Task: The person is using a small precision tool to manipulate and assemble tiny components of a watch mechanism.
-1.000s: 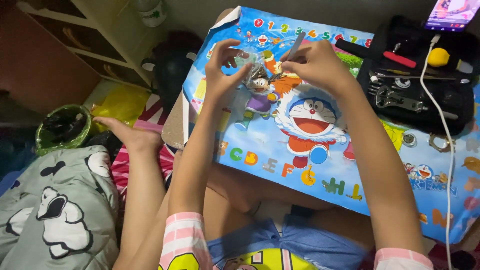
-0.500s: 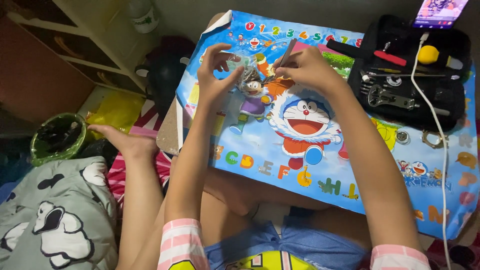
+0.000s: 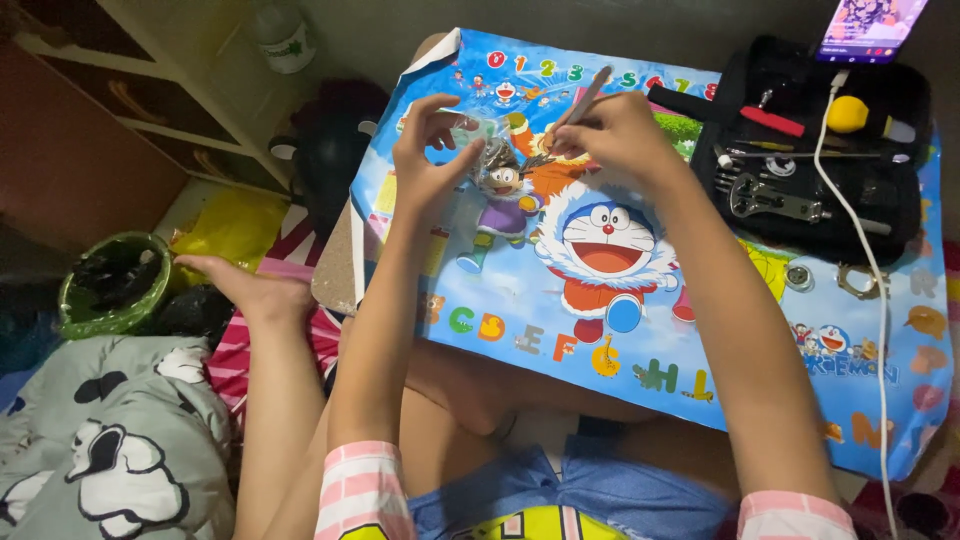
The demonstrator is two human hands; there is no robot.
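Left hand point(image 3: 425, 160) pinching a small, shiny object point(image 3: 492, 153) between thumb and fingertips, apparently steadying it just above the surface point(image 3: 520, 300); too small and blurred to tell what kind of thing. Right hand point(image 3: 610, 135) closed round a slim metal tool point(image 3: 580, 103), held like a pen and angled down so its tip meets the small object, seemingly for fine work. Beneath both, a bright blue cartoon-printed covering with letters and numerals, spread over the low surface across the person's lap. To the right, an open black tool case point(image 3: 820, 170) within easy reach, holding a red-handled tool point(image 3: 772, 121), a yellow-ended one point(image 3: 850, 113) and a metal wrench-like piece point(image 3: 775, 203); a white cable point(image 3: 860, 250) trailing over it towards a phone point(image 3: 870, 25) propped at the far edge. At far left, a green bowl point(image 3: 110, 295) on the floor, beside a panda-print cloth point(image 3: 110, 450).
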